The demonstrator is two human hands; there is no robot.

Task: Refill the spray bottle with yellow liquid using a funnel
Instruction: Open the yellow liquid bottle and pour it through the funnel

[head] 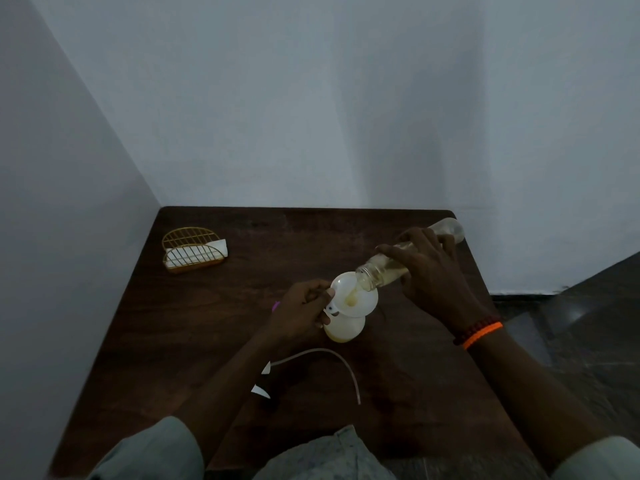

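You're working on a dark matt wooden table [207,323]; clear glossy plastic bottle [384,266], smooth white plastic funnel [353,296].

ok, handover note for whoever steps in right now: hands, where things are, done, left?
Left hand: gripping the white plastic funnel at its rim, steadying it on the white spray bottle.
Right hand: holding the clear plastic bottle of yellow liquid tipped, mouth over the funnel.
Spray bottle stands mid-table on the dark wooden table; the white dip tube of the removed sprayer lies in front of it.
Done: sprayer off, funnel seated, pour started; yellow liquid shows in the funnel and at the bottle's base.
Left: finish the pour, remove funnel, refit sprayer.
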